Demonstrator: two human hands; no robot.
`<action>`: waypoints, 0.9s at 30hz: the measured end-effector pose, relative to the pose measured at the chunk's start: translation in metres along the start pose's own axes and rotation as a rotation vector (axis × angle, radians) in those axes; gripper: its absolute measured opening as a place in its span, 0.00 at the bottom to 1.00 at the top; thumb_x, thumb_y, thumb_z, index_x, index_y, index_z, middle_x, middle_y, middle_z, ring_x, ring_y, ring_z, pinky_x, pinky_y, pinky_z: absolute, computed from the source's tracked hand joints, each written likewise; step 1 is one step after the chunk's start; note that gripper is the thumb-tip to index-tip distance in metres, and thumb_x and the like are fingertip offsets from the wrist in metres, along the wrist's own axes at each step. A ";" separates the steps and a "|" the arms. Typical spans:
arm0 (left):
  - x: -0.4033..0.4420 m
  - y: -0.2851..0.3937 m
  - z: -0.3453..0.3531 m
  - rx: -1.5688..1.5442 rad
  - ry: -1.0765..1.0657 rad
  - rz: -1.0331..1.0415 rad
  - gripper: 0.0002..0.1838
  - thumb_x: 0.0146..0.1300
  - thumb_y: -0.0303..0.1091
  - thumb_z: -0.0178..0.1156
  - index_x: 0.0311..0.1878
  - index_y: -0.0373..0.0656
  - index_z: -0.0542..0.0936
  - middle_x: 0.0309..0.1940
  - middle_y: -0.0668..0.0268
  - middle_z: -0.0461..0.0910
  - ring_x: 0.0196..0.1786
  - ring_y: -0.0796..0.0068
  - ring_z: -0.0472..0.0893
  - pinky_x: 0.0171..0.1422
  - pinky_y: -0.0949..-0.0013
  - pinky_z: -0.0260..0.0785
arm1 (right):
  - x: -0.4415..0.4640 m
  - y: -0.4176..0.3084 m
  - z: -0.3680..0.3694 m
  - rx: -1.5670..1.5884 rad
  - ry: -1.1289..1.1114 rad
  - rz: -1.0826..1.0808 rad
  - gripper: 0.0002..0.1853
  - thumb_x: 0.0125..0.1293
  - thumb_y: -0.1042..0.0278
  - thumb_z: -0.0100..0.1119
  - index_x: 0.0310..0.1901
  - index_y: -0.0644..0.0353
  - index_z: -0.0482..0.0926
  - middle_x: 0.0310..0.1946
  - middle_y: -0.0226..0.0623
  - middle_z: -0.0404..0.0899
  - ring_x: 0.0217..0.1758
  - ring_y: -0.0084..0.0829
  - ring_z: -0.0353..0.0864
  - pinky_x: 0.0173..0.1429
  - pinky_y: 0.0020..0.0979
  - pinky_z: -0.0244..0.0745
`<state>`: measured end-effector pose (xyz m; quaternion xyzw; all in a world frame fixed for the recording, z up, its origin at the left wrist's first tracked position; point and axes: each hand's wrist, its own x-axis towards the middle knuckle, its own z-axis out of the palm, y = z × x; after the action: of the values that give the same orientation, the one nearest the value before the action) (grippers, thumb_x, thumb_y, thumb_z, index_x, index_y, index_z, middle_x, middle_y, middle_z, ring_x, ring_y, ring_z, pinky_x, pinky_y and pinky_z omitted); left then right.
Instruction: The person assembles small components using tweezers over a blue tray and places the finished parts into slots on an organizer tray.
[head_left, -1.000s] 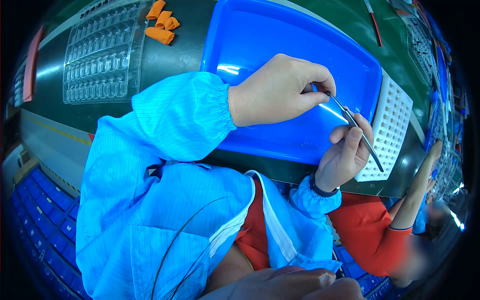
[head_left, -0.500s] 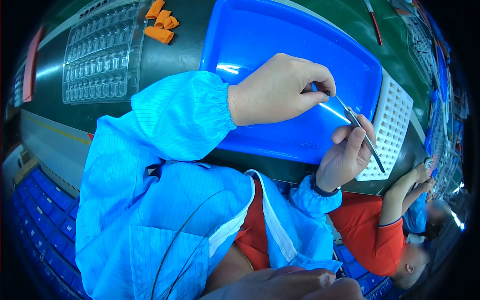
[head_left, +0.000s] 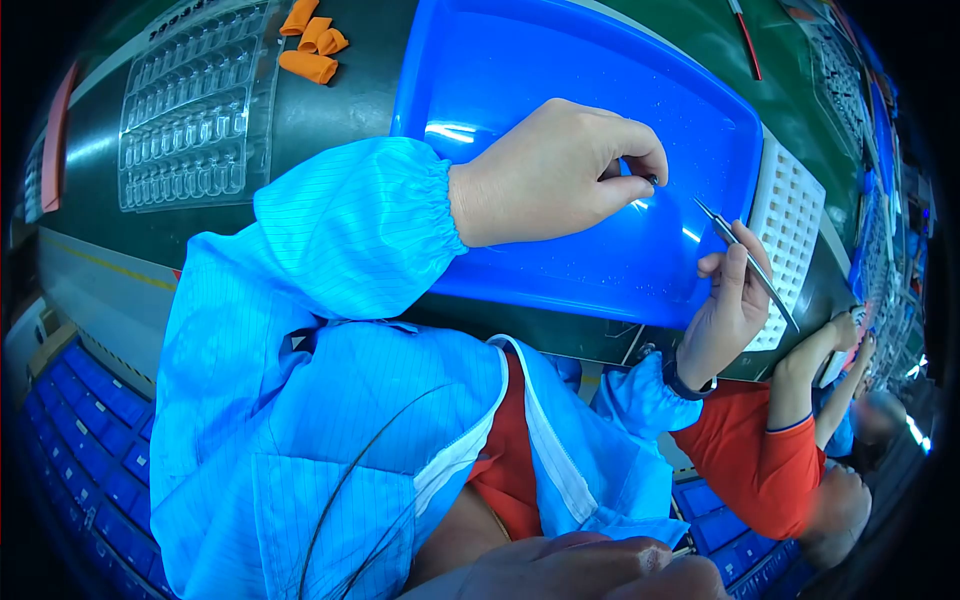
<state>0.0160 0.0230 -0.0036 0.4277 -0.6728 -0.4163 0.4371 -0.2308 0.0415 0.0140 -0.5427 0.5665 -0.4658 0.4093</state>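
Observation:
My left hand (head_left: pixel 565 175) is above the blue tray (head_left: pixel 480 288), its back facing up and its thumb and forefinger pinched. Between those fingertips pokes out a small dark part (head_left: pixel 653 180), mostly hidden by the fingers. Over the tray's right edge, my right hand (head_left: pixel 728 305) grips a slim pointed metal tool (head_left: pixel 748 263) between thumb and fingers. The tool's thin tip points up and left toward the dark part, with a gap between them. Whether it is a knife or tweezers I cannot make out.
A white foam tray (head_left: pixel 785 225) with rows of holes sits right of the blue tray. Clear plastic blister trays (head_left: pixel 190 120) and orange finger cots (head_left: pixel 308 66) lie at the left. A co-worker in a red shirt (head_left: pixel 755 460) is at the right.
My right hand has moved right with the metal tool, drawing its tip away from the dark part. My left hand has shifted only slightly, still pinching.

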 end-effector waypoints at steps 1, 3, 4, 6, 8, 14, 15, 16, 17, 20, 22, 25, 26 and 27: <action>0.000 0.000 0.000 0.003 0.002 0.001 0.07 0.64 0.25 0.66 0.45 0.40 0.84 0.38 0.62 0.86 0.40 0.72 0.85 0.46 0.72 0.79 | -0.001 -0.001 0.001 -0.082 0.023 -0.011 0.16 0.77 0.66 0.56 0.57 0.67 0.79 0.30 0.34 0.81 0.33 0.19 0.77 0.39 0.19 0.68; 0.000 -0.001 0.000 0.008 0.006 0.005 0.07 0.64 0.25 0.66 0.45 0.40 0.84 0.39 0.62 0.86 0.41 0.72 0.86 0.47 0.72 0.80 | -0.002 -0.003 0.001 -0.245 0.069 -0.034 0.14 0.76 0.67 0.56 0.55 0.67 0.81 0.27 0.33 0.81 0.31 0.19 0.77 0.38 0.21 0.68; 0.000 -0.001 0.000 0.007 0.004 0.006 0.07 0.64 0.25 0.66 0.45 0.40 0.84 0.39 0.62 0.86 0.41 0.72 0.86 0.47 0.72 0.80 | -0.003 -0.002 0.000 -0.246 0.071 -0.034 0.14 0.76 0.67 0.56 0.55 0.67 0.81 0.27 0.33 0.81 0.31 0.19 0.77 0.38 0.21 0.68; 0.000 -0.002 0.001 0.008 0.007 0.007 0.07 0.64 0.25 0.66 0.45 0.40 0.84 0.38 0.62 0.86 0.40 0.72 0.86 0.47 0.72 0.80 | -0.005 0.000 -0.002 -0.237 0.073 -0.041 0.14 0.76 0.67 0.57 0.55 0.66 0.81 0.26 0.33 0.81 0.31 0.19 0.77 0.39 0.21 0.69; 0.000 -0.003 0.002 0.005 0.004 0.008 0.07 0.64 0.25 0.66 0.45 0.40 0.84 0.38 0.62 0.86 0.40 0.72 0.86 0.47 0.72 0.80 | -0.008 0.002 -0.005 -0.233 0.079 -0.043 0.14 0.76 0.67 0.57 0.55 0.66 0.81 0.26 0.33 0.81 0.31 0.19 0.77 0.39 0.21 0.69; 0.000 -0.002 0.002 0.020 0.009 0.006 0.07 0.64 0.25 0.66 0.45 0.40 0.85 0.38 0.62 0.86 0.39 0.73 0.86 0.47 0.73 0.80 | -0.018 0.008 -0.008 -0.258 0.082 -0.029 0.14 0.76 0.67 0.56 0.55 0.67 0.81 0.26 0.34 0.81 0.31 0.19 0.77 0.38 0.21 0.69; 0.000 -0.002 0.002 0.021 0.014 0.007 0.08 0.64 0.24 0.66 0.46 0.40 0.85 0.38 0.63 0.86 0.39 0.74 0.86 0.47 0.73 0.79 | -0.020 0.008 -0.008 -0.260 0.080 -0.029 0.14 0.77 0.67 0.56 0.55 0.67 0.80 0.26 0.34 0.81 0.31 0.19 0.76 0.38 0.21 0.69; 0.000 -0.002 0.002 0.019 0.009 0.007 0.08 0.64 0.24 0.66 0.46 0.40 0.85 0.38 0.63 0.86 0.39 0.74 0.86 0.47 0.73 0.79 | -0.022 0.008 -0.010 -0.260 0.084 -0.027 0.14 0.77 0.67 0.56 0.55 0.67 0.80 0.26 0.34 0.81 0.31 0.19 0.76 0.38 0.21 0.69; 0.000 -0.002 0.002 0.021 0.011 0.008 0.08 0.64 0.24 0.66 0.46 0.40 0.85 0.38 0.63 0.86 0.39 0.74 0.86 0.47 0.73 0.79 | -0.024 0.009 -0.013 -0.222 0.081 -0.021 0.14 0.77 0.67 0.55 0.56 0.67 0.80 0.27 0.34 0.81 0.31 0.19 0.76 0.38 0.21 0.68; 0.001 -0.003 0.003 0.007 -0.011 0.009 0.08 0.63 0.24 0.66 0.46 0.40 0.85 0.37 0.64 0.86 0.39 0.75 0.86 0.47 0.73 0.79 | -0.032 0.010 -0.026 -0.159 0.099 0.008 0.15 0.77 0.67 0.54 0.56 0.68 0.79 0.30 0.36 0.81 0.30 0.19 0.75 0.37 0.21 0.68; 0.000 -0.005 0.003 -0.074 0.004 -0.062 0.09 0.63 0.25 0.67 0.46 0.40 0.85 0.37 0.64 0.85 0.40 0.76 0.85 0.47 0.74 0.79 | -0.030 0.010 -0.039 0.049 0.154 -0.003 0.16 0.78 0.66 0.52 0.58 0.70 0.77 0.33 0.37 0.81 0.30 0.19 0.73 0.38 0.21 0.66; 0.000 0.007 0.000 -0.143 -0.037 -0.155 0.09 0.64 0.25 0.66 0.47 0.40 0.85 0.38 0.65 0.86 0.41 0.76 0.85 0.48 0.74 0.78 | -0.031 0.002 -0.053 0.252 0.201 -0.021 0.17 0.79 0.66 0.50 0.59 0.71 0.76 0.38 0.40 0.81 0.30 0.19 0.71 0.38 0.21 0.65; 0.000 0.014 -0.002 -0.152 -0.049 -0.219 0.09 0.65 0.24 0.64 0.48 0.39 0.84 0.39 0.64 0.86 0.42 0.76 0.84 0.49 0.75 0.78 | -0.031 -0.002 -0.058 0.367 0.179 -0.041 0.17 0.79 0.66 0.49 0.60 0.72 0.75 0.41 0.42 0.82 0.30 0.19 0.70 0.38 0.21 0.64; 0.000 0.017 -0.002 -0.165 -0.072 -0.249 0.09 0.66 0.23 0.64 0.49 0.39 0.84 0.40 0.64 0.86 0.42 0.76 0.84 0.50 0.75 0.78 | -0.032 -0.005 -0.065 0.480 0.157 -0.065 0.18 0.80 0.66 0.48 0.60 0.72 0.75 0.44 0.44 0.82 0.29 0.18 0.69 0.37 0.21 0.64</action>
<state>0.0141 0.0273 0.0133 0.4553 -0.5935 -0.5360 0.3915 -0.2900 0.0786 0.0322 -0.4100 0.4518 -0.6409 0.4658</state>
